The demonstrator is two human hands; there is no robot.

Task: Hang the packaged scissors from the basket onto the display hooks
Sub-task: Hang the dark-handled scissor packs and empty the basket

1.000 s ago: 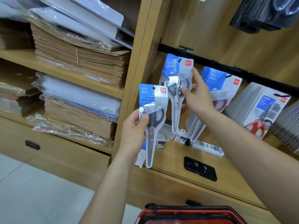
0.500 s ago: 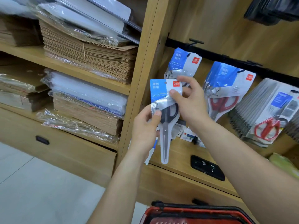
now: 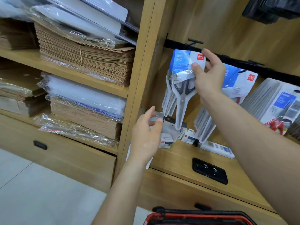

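**Status.** R hand point(image 3: 209, 75) pinches the header card of one scissors pack point(image 3: 183, 65), thumb on the front, fingers behind. Pack is up at the black hook point(image 3: 194, 41) on the rail point(image 3: 240, 63), in front of hung packs point(image 3: 168, 101) of the same type. Cannot tell whether the card's hole is over the hook; the card's top edge sits just below the T-bar. L hand point(image 3: 146, 135) is low, near the pack's blade end, fingers relaxed, holding nothing. Basket point(image 3: 191, 215) is at the bottom edge, contents not visible.

**Judgement.** Hanging step looks approx. at its close; seating not confirmed.

**Risks.**
1. Release before the hole is threaded: pack drops onto the small boxes point(image 3: 166, 141) or shelf point(image 3: 178, 159). Cause: hole hidden by thumb and glossy film; T-bar obstructs straight entry.
2. Header card creases or tears. Cause: pinch at one corner only, pull at an angle to the hook.
3. Blade end swings into hung packs or neighbouring packs point(image 3: 240, 82). Cause: pack held at the top only, L hand not touching it.
4. Pack hangs skewed or proud of the row. Cause: film is slippery, row behind is uneven.

**Rec.** Confirm the hole is seated before letting go; L hand to steady the lower end.
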